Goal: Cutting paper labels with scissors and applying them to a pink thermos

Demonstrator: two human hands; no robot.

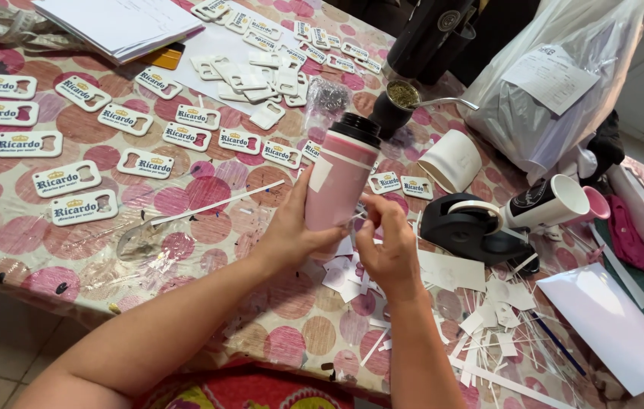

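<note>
Home craft table: polka-dot tablecloth (pixel 208 189), tape dispenser (pixel 473 227), paper scraps (pixel 489 333).

Both bare forearms reach forward and converge. The left hand (pixel 292 227) is curled in a firm grip, thumb up; the right hand (pixel 389 250) pinches with bent fingers (pixel 373 208).

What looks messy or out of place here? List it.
Paper scraps litter the table beside the right hand. A white cup lies tipped on its side. The left hand holds the pink tumbler tilted.
</note>
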